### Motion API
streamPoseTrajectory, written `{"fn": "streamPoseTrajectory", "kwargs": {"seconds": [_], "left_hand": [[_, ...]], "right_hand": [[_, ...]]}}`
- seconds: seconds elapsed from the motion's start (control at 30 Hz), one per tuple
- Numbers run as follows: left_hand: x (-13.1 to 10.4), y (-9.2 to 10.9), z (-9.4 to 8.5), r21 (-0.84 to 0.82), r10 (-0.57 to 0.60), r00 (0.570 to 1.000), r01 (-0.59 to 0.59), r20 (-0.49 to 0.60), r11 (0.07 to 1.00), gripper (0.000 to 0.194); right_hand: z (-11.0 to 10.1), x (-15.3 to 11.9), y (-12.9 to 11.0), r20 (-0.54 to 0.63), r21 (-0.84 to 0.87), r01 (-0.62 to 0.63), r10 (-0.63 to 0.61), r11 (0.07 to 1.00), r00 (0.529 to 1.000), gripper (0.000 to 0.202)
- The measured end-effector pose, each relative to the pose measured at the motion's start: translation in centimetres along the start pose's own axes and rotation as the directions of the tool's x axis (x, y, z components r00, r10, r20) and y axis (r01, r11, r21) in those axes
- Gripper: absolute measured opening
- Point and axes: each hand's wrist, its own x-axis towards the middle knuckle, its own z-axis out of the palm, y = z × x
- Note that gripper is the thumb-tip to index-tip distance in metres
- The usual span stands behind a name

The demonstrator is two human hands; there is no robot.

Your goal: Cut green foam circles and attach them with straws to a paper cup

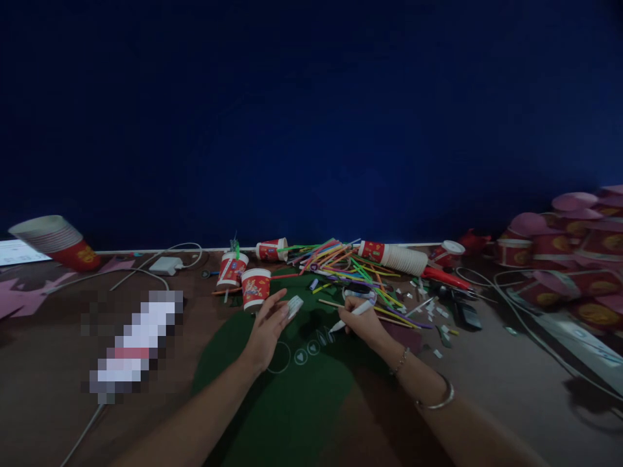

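My right hand (363, 321) is closed around a white pen (357, 310), its tip pointing down and left over a dark green round surface (292, 415). Close to that tip are small pale pointed shapes (325, 336), then two small rings with hearts (306, 353) and a larger ring outline (279, 357). Whether these are drawn or laid on, I cannot tell. My left hand (267, 331) has its thumb and fingers on a small whitish piece (294, 305), too small to name exactly. A red paper cup (256, 290) stands just beyond the left hand.
Colourful sticks (335, 256) lie heaped behind the hands. Stacked paper cups (394, 257) lie on their side nearby, with white scraps (431, 308) to their right. A white charger (165, 266) and cables are at left. Pink-topped cups (574, 253) pile up at right.
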Motion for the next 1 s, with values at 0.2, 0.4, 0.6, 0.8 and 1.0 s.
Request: {"fn": "streamPoseTrajectory", "kwargs": {"seconds": [0.2, 0.4, 0.6, 0.8, 1.0], "left_hand": [[-0.04, -0.03, -0.08, 0.049, 0.003, 1.000, -0.002, -0.024, 0.999, 0.038], [-0.09, 0.05, -0.12, 0.066, 0.006, 1.000, -0.006, -0.009, 0.998, 0.039], [-0.12, 0.15, -0.04, 0.082, -0.008, 1.000, 0.010, -0.030, 0.997, 0.039], [-0.12, 0.11, -0.04, 0.082, 0.005, 1.000, -0.003, -0.024, 0.997, 0.039], [-0.17, 0.21, 0.03, 0.085, -0.006, 1.000, 0.008, -0.028, 0.996, 0.039]], "right_hand": [[0.06, -0.13, -0.24, 0.025, -0.020, 0.011, -0.011, 1.000, 1.000, 0.022], [0.07, -0.17, -0.17, 0.037, -0.044, 0.014, -0.013, 0.999, 0.999, 0.019], [0.05, -0.09, 0.08, 0.047, -0.049, 0.006, -0.004, 0.999, 0.999, 0.018], [0.02, -0.11, 0.01, 0.049, -0.039, -0.020, 0.022, 0.999, 0.999, 0.018], [0.01, -0.07, -0.04, 0.055, -0.035, -0.017, 0.019, 0.999, 0.998, 0.018]]}}
